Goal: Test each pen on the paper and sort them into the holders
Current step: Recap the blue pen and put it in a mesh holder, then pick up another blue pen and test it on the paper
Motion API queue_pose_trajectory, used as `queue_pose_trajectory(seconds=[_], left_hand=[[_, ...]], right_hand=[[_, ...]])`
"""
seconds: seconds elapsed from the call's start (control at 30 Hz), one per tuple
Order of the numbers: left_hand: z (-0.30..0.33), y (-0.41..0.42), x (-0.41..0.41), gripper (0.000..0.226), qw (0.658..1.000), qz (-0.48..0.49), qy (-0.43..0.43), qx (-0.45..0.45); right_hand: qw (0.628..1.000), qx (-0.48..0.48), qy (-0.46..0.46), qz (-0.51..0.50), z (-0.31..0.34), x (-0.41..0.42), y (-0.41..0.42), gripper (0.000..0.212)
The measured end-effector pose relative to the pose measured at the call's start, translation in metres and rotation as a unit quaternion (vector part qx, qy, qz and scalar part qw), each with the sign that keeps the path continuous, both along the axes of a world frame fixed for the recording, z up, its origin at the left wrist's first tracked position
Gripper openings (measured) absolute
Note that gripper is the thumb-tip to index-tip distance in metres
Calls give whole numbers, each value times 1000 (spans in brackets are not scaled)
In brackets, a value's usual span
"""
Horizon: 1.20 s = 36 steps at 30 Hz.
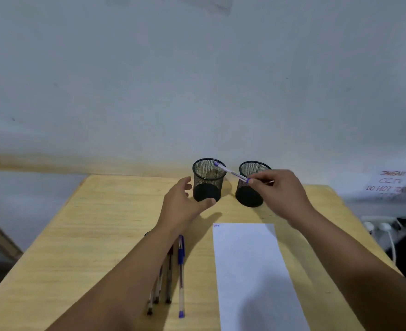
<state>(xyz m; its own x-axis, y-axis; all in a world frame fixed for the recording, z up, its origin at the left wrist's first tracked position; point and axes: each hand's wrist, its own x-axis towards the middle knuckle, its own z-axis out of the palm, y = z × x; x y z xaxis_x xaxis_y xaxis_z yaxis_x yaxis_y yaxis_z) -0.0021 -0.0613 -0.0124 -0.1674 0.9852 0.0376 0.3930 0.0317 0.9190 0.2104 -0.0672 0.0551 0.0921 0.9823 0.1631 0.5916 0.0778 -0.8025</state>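
Note:
Two black mesh holders stand at the far side of the wooden table, the left holder [207, 179] and the right holder [250, 185]. My right hand [279, 192] pinches a blue-capped pen [231, 172], held aloft with its capped end over the left holder's rim. Fingers spread, my left hand [185, 201] cups the base of the left holder, its thumb touching the front. A white sheet of paper [252, 271] lies near me, with a small blue scribble at its top left corner. Several pens [171, 271] lie left of the paper, partly under my left forearm.
The table [97, 230] meets a pale wall at the back. To the right, off the table, are a sign with red writing [393, 183] and a power strip with white plugs and cables [381, 226].

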Motion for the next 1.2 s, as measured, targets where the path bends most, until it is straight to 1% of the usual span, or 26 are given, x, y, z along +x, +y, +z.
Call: queue_pose_trajectory(seconds=[0.1,0.2,0.27,0.33,0.4,0.43,0.57,0.73,0.8,0.87,0.93,1.0,1.07,1.13,1.2], left_hand=[[-4,25,5,107,1000,-4,21,-8],[-8,39,9,109,1000,4,21,-7],[-9,42,10,100,1000,6,7,5],[-11,44,12,82,1000,5,0,24],[-13,45,13,67,999,14,-6,37],[-13,44,14,64,999,19,-8,40],[-14,44,15,63,999,25,-4,41],[-11,44,12,63,999,11,16,27],[-9,37,10,68,999,4,43,12],[-6,23,5,71,996,-3,88,3],[-2,-2,-3,63,988,-31,149,12],[-2,-33,-13,55,973,-67,218,29],[-5,-63,-25,50,961,-82,259,43],[-7,-89,-34,45,955,-88,278,52],[-8,-112,-40,42,949,-100,294,58]], right_hand=[[994,4,-110,26,18,-8,30,15],[974,9,-218,67,26,-26,55,18],[950,19,-302,78,25,-41,66,19],[920,19,-382,80,22,-56,75,21],[903,-7,-423,78,17,-68,81,27],[899,-24,-430,76,14,-72,83,30],[898,-65,-428,77,9,-82,87,33],[910,-67,-402,80,6,-81,92,32],[917,-38,-389,77,4,-76,89,33],[931,17,-358,66,1,-69,80,34],[947,97,-303,46,-5,-62,65,28],[957,170,-235,23,-15,-57,48,21],[965,198,-173,21,-27,-56,33,17],[977,163,-121,59,-40,-59,20,15],[983,97,-111,108,-52,-64,10,15]])
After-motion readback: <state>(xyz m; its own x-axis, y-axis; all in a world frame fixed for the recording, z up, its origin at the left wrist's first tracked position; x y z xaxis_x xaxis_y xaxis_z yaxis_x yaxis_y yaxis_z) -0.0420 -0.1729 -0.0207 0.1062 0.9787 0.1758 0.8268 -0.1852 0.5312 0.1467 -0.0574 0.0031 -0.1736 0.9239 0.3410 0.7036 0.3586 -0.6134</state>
